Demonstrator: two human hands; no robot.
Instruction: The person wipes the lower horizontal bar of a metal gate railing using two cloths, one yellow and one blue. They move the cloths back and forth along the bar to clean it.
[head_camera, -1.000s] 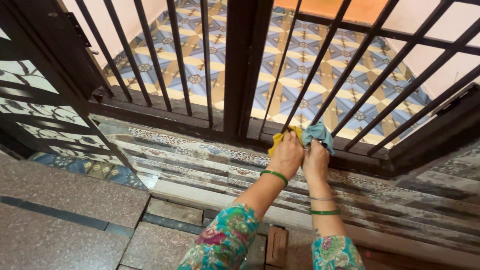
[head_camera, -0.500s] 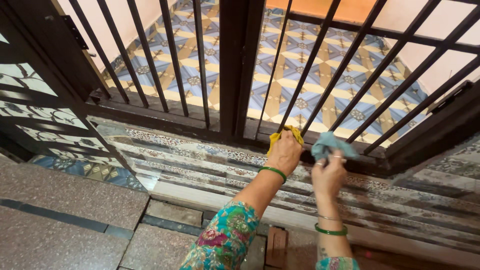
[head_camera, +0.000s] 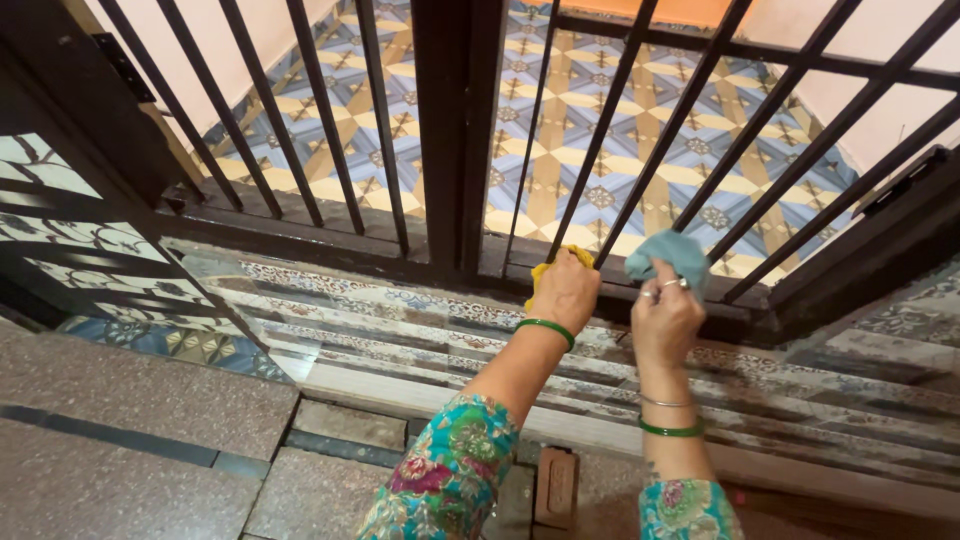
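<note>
Two cloths counted: left hand (head_camera: 566, 292) grips one yellow cleaning cloth (head_camera: 556, 264) against the black metal gate's bottom rail (head_camera: 620, 295); right hand (head_camera: 664, 318) clutches one teal cloth (head_camera: 670, 255).

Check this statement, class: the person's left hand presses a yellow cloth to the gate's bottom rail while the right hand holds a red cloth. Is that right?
Not quite. In the head view the right hand holds a light blue cloth, not red. The left hand does press a yellow cloth to the gate's bottom rail.
</note>
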